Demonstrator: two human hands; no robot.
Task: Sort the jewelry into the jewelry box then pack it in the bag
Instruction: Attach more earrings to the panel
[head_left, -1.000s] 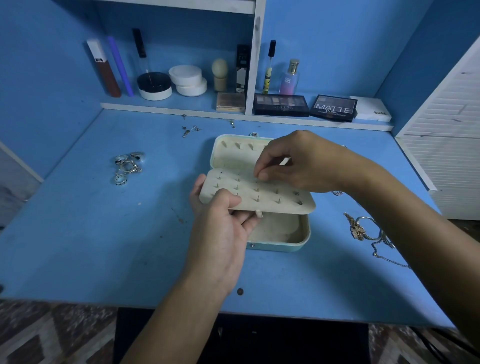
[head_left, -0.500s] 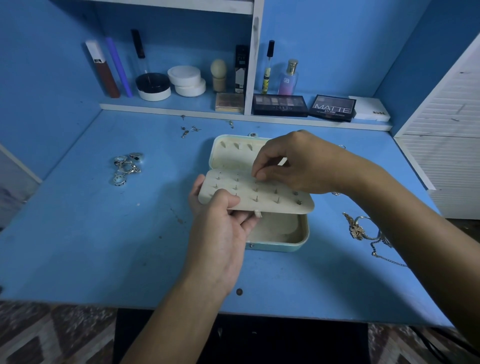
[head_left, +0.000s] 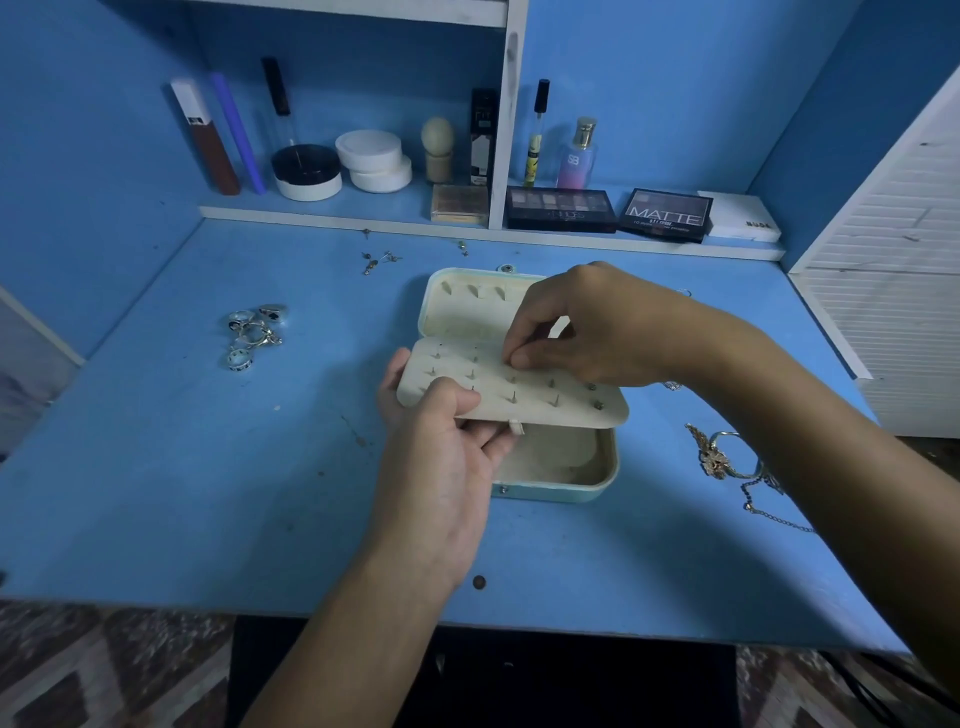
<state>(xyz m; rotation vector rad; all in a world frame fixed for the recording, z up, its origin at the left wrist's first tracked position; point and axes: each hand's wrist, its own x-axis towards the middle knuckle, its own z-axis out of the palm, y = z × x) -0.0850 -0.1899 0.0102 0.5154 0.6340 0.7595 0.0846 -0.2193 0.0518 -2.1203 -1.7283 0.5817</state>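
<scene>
Cream-coloured, the earring panel (head_left: 511, 392) is held level over the open jewelry box (head_left: 558, 462) on the blue bench (head_left: 156, 467) by the left hand (head_left: 441, 447), thumb on top, fingers curled beneath. The right hand (head_left: 582, 332) pinches at a stud post in the upper rows; what is pinched is too small to tell. The panel is best kept steady and each post pushed straight through. "MATTE" is read on one palette (head_left: 667, 214), "SB" on the perfume bottle (head_left: 575, 156).
</scene>
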